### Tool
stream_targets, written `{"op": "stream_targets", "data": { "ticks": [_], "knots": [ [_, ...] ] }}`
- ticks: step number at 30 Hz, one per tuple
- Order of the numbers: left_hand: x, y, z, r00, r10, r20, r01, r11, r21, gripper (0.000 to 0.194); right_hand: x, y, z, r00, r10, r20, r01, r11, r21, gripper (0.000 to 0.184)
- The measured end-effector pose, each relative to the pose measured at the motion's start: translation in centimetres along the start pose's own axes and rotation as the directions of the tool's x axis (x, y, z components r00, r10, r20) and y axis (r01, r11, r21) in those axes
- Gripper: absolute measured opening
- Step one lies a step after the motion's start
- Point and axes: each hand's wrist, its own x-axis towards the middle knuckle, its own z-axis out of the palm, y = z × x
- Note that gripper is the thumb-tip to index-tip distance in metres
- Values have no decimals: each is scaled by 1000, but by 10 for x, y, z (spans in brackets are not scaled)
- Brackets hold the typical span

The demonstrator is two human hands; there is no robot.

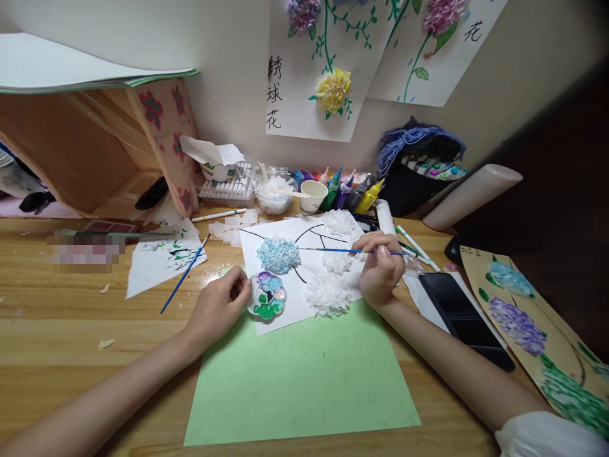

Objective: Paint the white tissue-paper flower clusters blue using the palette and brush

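My right hand [382, 266] grips a thin blue paintbrush [352, 251], its tip at the right edge of a blue-tinted paper flower [278, 255]. In my left hand [223, 297], fingers pinch the rim of a small flower-shaped palette [267, 297] with green, purple, blue and dark paint in its wells. The palette is over the left part of a white sheet [285, 320] that bears black drawn stems. Several white paper flowers sit on this sheet, the largest white flower [328, 294] near its lower right. Whether the brush tip touches the blue flower I cannot tell.
Green paper [304, 387] lies in front. Another blue brush [183, 279] rests at left beside a paint-stained paper [164, 263]. Behind stand a paper cup [313, 195], a plastic bowl [273, 200] and paint bottles [340, 193]. At right are a black tray [464, 317] and a flower painting [523, 317].
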Motion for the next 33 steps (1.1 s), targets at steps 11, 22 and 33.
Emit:
{"op": "stream_targets", "data": {
  "ticks": [11, 22, 33],
  "knots": [
    [-1, 0, 2, 1000, -5, 8, 5, 1000, 1, 24, -31, -24, 4, 884, -69, 463, 90, 996, -23, 27],
    [-1, 0, 1, 1000, -10, 13, 10, 1000, -4, 23, -31, -23, 8, 870, 49, 491, -54, 999, -4, 28],
    [-1, -2, 1, 1000, -6, 28, 6, 1000, 14, 24, 8, 11, -7, 987, 156, -45, -159, 984, -85, 18]
  ]
}}
